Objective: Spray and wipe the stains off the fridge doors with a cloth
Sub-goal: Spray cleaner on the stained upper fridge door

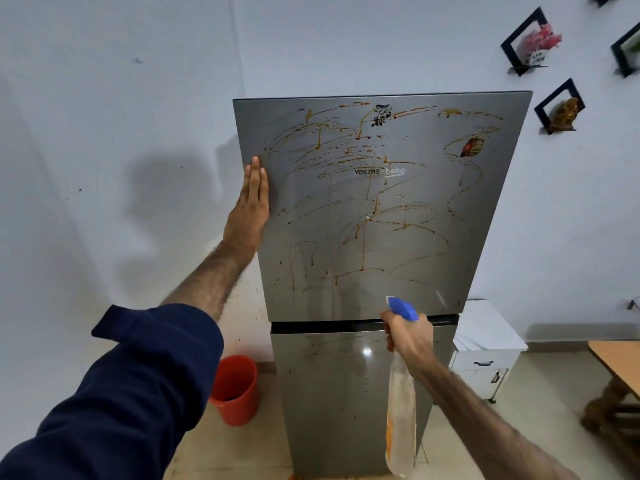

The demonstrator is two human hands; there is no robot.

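I've got the fridge (363, 271) dead centre of frame, steel-grey, two doors. Upper door (381, 209) is covered w/ orange-brown stains (363, 220), streaks and drips running down; lower door (346, 393) shows fewer marks near its top edge. Some small droplets sit on the upper door around the logo.

My left hand (251, 202), centre-left of frame, lies flat w/ straight fingers against the left edge of the upper door, holding nothing, looks like bracing. My right hand (410, 336), lower centre, has its grip wrapped round the neck of the spray bottle (401, 410), just under the blue trigger head (403, 308); nozzle points at the bottom of the upper door. Can't tell if a finger is on the trigger.

Handling, my read: bottle is clear thin plastic, looks light and a bit squashy, prob slick if wet, so hold at the neck where the head gives a stop, not the body. Doors are stiff, smooth, glossy; liquid should run down fast, so wipe from the top.

No cloth in view. Red bucket (235, 389) on the floor, lower left of the fridge; white cabinet (485, 358) to its right.
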